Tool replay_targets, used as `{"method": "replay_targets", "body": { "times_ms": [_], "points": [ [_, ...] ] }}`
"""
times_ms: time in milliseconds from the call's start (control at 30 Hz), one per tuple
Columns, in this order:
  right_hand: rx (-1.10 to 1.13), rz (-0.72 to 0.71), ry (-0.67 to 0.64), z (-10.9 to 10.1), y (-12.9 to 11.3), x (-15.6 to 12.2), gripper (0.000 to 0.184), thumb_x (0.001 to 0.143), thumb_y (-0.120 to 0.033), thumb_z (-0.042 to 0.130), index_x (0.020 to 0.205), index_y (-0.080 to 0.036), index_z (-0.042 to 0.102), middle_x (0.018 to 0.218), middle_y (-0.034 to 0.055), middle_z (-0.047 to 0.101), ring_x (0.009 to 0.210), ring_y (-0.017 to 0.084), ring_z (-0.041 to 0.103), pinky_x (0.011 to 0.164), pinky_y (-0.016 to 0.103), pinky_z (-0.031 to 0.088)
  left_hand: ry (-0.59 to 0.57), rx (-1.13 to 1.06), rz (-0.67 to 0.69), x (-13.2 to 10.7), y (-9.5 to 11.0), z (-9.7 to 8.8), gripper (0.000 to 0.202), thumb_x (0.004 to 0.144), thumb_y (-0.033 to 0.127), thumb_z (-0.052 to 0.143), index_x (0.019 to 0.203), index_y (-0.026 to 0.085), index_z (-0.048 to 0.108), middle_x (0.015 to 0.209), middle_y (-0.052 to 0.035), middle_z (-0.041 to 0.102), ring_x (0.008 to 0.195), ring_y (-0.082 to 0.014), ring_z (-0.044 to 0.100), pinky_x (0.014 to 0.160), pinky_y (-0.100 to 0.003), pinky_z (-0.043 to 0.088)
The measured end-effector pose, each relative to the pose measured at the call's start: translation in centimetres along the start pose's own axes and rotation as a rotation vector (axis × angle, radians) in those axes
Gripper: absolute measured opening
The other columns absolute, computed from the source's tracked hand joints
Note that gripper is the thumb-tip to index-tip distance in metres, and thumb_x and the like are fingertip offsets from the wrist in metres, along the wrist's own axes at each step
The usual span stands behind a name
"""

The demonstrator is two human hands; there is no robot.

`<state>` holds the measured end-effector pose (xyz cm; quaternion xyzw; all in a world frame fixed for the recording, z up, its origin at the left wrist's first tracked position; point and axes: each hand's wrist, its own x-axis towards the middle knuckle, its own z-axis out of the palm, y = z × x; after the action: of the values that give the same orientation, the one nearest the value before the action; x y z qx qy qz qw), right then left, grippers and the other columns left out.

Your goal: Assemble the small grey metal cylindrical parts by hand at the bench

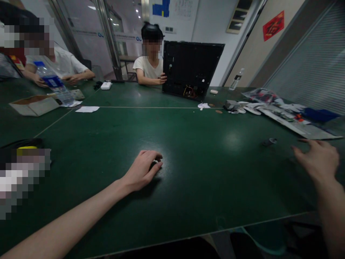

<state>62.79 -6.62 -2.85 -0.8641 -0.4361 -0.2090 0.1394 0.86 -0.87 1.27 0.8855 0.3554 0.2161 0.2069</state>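
My left hand rests over the green table near its middle. Its fingers are lightly bent, with a gap between thumb and fingertips and nothing visible in it. Over the right side of the table is my right hand, slightly blurred, its thumb and fingers spread and holding nothing I can see. A small grey, roughly cylindrical object lies to the left of that hand, apart from it. Just beyond the right fingers is the near edge of a long pale board with small parts on it.
Across the table, a person holds a large black panel upright. Another person sits at the far left. A cardboard box, a large water bottle and white paper are at left. A smaller bottle stands far right.
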Motion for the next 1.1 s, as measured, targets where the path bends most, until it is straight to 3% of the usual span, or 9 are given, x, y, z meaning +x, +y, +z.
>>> {"method": "replay_targets", "body": {
  "times_ms": [100, 233, 300, 400, 633, 800, 867, 967, 1100],
  "points": [
    [-0.095, -0.153, -0.014, -0.6, -4.2, 0.3, 0.048, 0.086, -0.040, 0.049, 0.126, -0.013, 0.052, 0.120, 0.0217, 0.051, 0.111, 0.031, 0.044, 0.078, 0.039, 0.035, -0.010, 0.003, -0.008, 0.1, 0.2, -0.2, 0.019, 0.092, 0.027, 0.042, 0.103, 0.018, 0.055, 0.101, -0.0063, 0.064, 0.096, -0.0224, 0.058, 0.090, -0.043, 0.043],
    [-0.116, -0.158, -0.197, -0.2, -7.9, 1.5, 0.058, 0.085, -0.038, 0.049, 0.136, -0.010, 0.039, 0.127, 0.0248, 0.044, 0.112, 0.032, 0.044, 0.075, 0.037, 0.036, -0.015, -0.002, -0.002, 0.1, 0.1, -0.2, 0.019, 0.092, 0.026, 0.042, 0.103, 0.017, 0.055, 0.101, -0.0067, 0.064, 0.095, -0.0220, 0.058, 0.090, -0.043, 0.042],
    [-0.104, -0.087, -0.295, 0.3, -8.9, 1.8, 0.063, 0.084, -0.038, 0.050, 0.138, -0.009, 0.034, 0.127, 0.0275, 0.042, 0.110, 0.033, 0.047, 0.071, 0.037, 0.036, -0.005, -0.006, 0.004, 0.1, 0.0, -0.1, 0.019, 0.093, 0.027, 0.042, 0.102, 0.017, 0.055, 0.100, -0.0066, 0.064, 0.095, -0.0219, 0.058, 0.091, -0.043, 0.041],
    [-0.089, -0.018, -0.372, 0.8, -9.5, 1.7, 0.059, 0.085, -0.036, 0.049, 0.135, -0.006, 0.038, 0.121, 0.0307, 0.045, 0.103, 0.035, 0.051, 0.066, 0.038, 0.036, 0.000, -0.013, 0.007, 0.0, -0.1, 0.0, 0.019, 0.093, 0.028, 0.042, 0.102, 0.018, 0.055, 0.100, -0.0063, 0.064, 0.095, -0.0223, 0.058, 0.091, -0.043, 0.041],
    [-0.024, -0.120, -0.348, -0.4, -11.9, 0.9, 0.043, 0.084, -0.024, 0.049, 0.122, -0.004, 0.050, 0.110, 0.0279, 0.055, 0.101, 0.035, 0.055, 0.071, 0.039, 0.041, 0.005, -0.015, 0.020, -0.1, -0.4, 0.3, 0.018, 0.093, 0.027, 0.043, 0.102, 0.017, 0.055, 0.100, -0.0062, 0.064, 0.095, -0.0212, 0.057, 0.091, -0.042, 0.040],
    [0.209, -0.444, -0.356, -3.6, -19.5, -1.4, 0.043, 0.081, -0.022, 0.056, 0.123, -0.017, 0.050, 0.111, 0.0103, 0.061, 0.102, 0.021, 0.058, 0.088, 0.032, 0.044, 0.006, -0.017, 0.023, -0.1, -0.2, 0.1, 0.017, 0.093, 0.026, 0.042, 0.101, 0.018, 0.055, 0.100, -0.0064, 0.064, 0.094, -0.0218, 0.057, 0.090, -0.042, 0.041],
    [0.471, -0.712, -0.383, -6.2, -23.7, -3.9, 0.042, 0.081, -0.021, 0.055, 0.123, -0.016, 0.050, 0.112, 0.0111, 0.060, 0.099, 0.022, 0.059, 0.088, 0.036, 0.046, -0.007, -0.018, 0.017, -0.1, -0.1, -0.1, 0.018, 0.093, 0.026, 0.042, 0.102, 0.018, 0.055, 0.101, -0.0064, 0.064, 0.095, -0.0219, 0.057, 0.090, -0.043, 0.041],
    [0.696, -0.944, -0.438, -10.1, -29.6, -8.7, 0.045, 0.080, -0.018, 0.056, 0.124, -0.022, 0.050, 0.114, 0.0082, 0.060, 0.102, 0.023, 0.058, 0.089, 0.040, 0.046, -0.024, -0.010, 0.007, 0.0, 0.1, -0.3, 0.018, 0.093, 0.026, 0.042, 0.103, 0.019, 0.054, 0.101, -0.0064, 0.064, 0.096, -0.0222, 0.056, 0.089, -0.042, 0.042],
    [0.782, -1.174, -0.572, -12.2, -34.4, -14.3, 0.060, 0.078, -0.015, 0.061, 0.133, -0.025, 0.041, 0.113, 0.0076, 0.061, 0.101, 0.022, 0.058, 0.086, 0.039, 0.047, -0.013, 0.009, 0.022, 0.1, 0.1, -0.1, 0.017, 0.092, 0.026, 0.042, 0.101, 0.019, 0.054, 0.099, -0.0063, 0.064, 0.094, -0.0224, 0.057, 0.088, -0.041, 0.042]
  ]
}}
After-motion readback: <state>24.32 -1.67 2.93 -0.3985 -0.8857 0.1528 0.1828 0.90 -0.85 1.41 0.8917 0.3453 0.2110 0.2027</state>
